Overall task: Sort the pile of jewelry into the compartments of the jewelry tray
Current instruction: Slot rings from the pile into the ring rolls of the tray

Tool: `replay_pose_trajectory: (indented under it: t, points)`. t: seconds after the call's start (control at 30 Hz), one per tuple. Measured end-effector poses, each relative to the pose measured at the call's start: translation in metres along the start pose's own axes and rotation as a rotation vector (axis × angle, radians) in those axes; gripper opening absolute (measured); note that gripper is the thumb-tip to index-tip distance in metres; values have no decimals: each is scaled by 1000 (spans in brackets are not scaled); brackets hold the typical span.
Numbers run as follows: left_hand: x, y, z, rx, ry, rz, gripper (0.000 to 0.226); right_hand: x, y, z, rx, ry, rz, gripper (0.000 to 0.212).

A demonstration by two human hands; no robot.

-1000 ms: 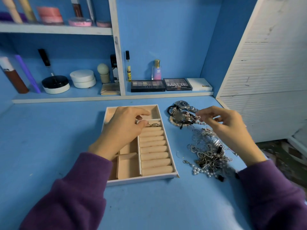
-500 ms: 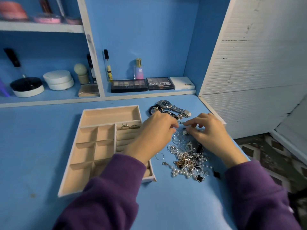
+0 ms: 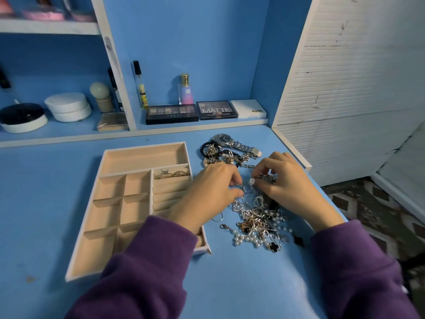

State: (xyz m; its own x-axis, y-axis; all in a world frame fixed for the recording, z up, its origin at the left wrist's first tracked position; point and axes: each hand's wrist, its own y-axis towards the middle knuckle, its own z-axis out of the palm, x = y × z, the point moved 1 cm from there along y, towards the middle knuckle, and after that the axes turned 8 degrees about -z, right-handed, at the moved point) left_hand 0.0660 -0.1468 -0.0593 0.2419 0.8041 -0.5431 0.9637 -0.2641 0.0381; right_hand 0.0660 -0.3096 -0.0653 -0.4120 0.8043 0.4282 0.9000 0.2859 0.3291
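Jewelry tray (image 3: 128, 157) lies left of the jewelry pile (image 3: 257, 217) (watch (image 3: 226, 140) behind).

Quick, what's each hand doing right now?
Left hand: fingers pinched shut on a small silver piece in the jewelry pile.
Right hand: pinched shut on a small sparkly piece.

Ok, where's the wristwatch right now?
The wristwatch lies on the blue tabletop at the far end of the jewelry pile, right of the jewelry tray, beyond the right hand.
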Motion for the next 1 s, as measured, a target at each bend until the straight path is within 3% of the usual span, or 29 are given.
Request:
replay_pose_trajectory:
  t: [0.33,0.67,0.8,1.0]
  points:
    - [0,-7,-22,-135,-162,-32,6,4,-1,-8,-209,220,36,6]
    - [27,-41,-56,-296,-326,-57,25,12,-4,-8,-92,485,119,8]
    - [25,-41,-52,-312,-328,-74,13,9,-5,-4,-147,380,98,11]
    - [24,-40,-46,-290,-329,-56,14,1,-2,1,-236,-40,42,16]
